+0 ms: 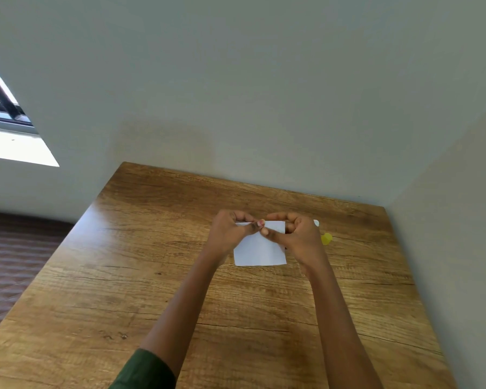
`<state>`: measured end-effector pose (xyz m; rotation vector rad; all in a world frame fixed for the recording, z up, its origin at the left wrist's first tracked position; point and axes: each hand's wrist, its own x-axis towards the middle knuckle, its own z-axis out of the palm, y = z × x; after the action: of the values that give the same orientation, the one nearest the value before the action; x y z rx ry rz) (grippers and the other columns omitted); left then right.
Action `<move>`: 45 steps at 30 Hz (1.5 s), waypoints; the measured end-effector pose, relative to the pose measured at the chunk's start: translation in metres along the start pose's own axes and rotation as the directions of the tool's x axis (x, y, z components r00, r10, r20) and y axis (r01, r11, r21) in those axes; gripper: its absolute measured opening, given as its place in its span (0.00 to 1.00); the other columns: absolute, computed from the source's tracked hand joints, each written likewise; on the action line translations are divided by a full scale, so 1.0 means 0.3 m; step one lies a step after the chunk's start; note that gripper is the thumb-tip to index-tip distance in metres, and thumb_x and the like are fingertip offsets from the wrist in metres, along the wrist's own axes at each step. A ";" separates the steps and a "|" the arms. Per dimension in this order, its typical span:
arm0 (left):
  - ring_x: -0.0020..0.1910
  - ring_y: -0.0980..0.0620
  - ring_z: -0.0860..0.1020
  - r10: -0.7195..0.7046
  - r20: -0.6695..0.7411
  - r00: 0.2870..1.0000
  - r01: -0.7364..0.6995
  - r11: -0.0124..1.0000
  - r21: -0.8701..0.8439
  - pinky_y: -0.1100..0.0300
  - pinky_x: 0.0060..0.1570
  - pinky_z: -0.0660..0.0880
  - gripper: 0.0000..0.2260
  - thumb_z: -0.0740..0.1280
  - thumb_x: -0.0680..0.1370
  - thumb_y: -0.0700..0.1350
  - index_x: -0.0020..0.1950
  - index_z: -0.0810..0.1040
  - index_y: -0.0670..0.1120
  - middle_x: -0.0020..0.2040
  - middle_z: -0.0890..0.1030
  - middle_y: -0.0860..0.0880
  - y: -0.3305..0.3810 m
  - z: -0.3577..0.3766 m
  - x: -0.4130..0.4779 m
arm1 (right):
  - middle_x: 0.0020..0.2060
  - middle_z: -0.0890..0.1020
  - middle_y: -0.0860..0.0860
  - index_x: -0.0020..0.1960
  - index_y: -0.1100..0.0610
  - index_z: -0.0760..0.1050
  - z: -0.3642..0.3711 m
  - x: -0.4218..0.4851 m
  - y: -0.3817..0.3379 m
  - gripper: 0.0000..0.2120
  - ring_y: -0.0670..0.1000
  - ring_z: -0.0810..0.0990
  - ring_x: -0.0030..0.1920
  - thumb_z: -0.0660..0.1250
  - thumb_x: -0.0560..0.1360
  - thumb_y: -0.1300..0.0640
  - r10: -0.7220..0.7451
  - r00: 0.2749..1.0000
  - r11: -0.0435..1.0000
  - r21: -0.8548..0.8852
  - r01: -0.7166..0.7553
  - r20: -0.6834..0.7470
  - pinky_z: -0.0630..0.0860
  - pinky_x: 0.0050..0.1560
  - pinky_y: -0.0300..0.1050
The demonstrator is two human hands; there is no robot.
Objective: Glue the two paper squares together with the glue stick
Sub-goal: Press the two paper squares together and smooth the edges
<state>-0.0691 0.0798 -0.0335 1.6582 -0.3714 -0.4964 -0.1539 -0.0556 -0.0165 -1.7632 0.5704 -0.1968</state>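
Paper squares, seemingly stacked, on table, far edge pinched between left hand and right hand

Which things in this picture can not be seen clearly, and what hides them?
- Head view, white paper square: one sheet or two, unclear; left hand and right hand cover its far edge.
- Head view, small white object by the round yellow cap: mostly behind the right hand, too small to identify.

Lit softly by daylight from the window, blown out on its sill. Showed pale sheen near the table's far left corner; bowed at edges.
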 end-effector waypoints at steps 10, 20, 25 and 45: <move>0.35 0.55 0.78 0.023 0.006 1.000 -0.023 0.999 0.030 0.69 0.29 0.71 0.06 0.74 0.70 0.43 0.40 0.84 0.40 0.37 0.83 0.50 0.009 -0.010 0.003 | 0.39 0.86 0.53 0.45 0.57 0.81 -0.015 0.007 -0.007 0.02 0.48 0.85 0.40 0.71 0.73 0.59 0.005 0.999 1.000 0.017 -0.006 0.036 0.80 0.36 0.44; 0.36 0.54 0.78 0.017 -0.010 1.000 -0.017 0.999 0.029 0.67 0.30 0.72 0.07 0.74 0.70 0.44 0.42 0.84 0.41 0.41 0.84 0.47 0.014 -0.012 0.002 | 0.37 0.85 0.55 0.40 0.60 0.80 -0.009 0.004 -0.010 0.05 0.50 0.84 0.38 0.72 0.72 0.59 -0.021 0.995 0.999 0.048 0.025 -0.094 0.80 0.34 0.44; 0.37 0.53 0.78 0.010 -0.016 1.000 -0.010 1.000 0.026 0.65 0.31 0.71 0.06 0.74 0.70 0.44 0.40 0.84 0.42 0.40 0.84 0.48 0.014 -0.011 0.005 | 0.37 0.85 0.55 0.41 0.61 0.82 -0.006 0.008 -0.002 0.08 0.53 0.83 0.40 0.68 0.75 0.57 -0.022 0.994 1.000 0.013 0.024 -0.104 0.80 0.39 0.49; 0.36 0.55 0.77 -0.008 -0.085 0.996 0.005 1.000 -0.031 0.72 0.28 0.69 0.05 0.74 0.70 0.43 0.40 0.83 0.42 0.38 0.82 0.50 0.018 -0.015 0.007 | 0.40 0.84 0.55 0.44 0.65 0.81 -0.005 0.006 0.010 0.14 0.50 0.81 0.40 0.64 0.78 0.55 0.072 0.997 0.996 0.051 -0.073 0.017 0.75 0.36 0.41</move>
<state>-0.0647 0.0818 -0.0278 1.6461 -0.2941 -0.4326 -0.1538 -0.0582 -0.0192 -1.6895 0.6119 -0.1467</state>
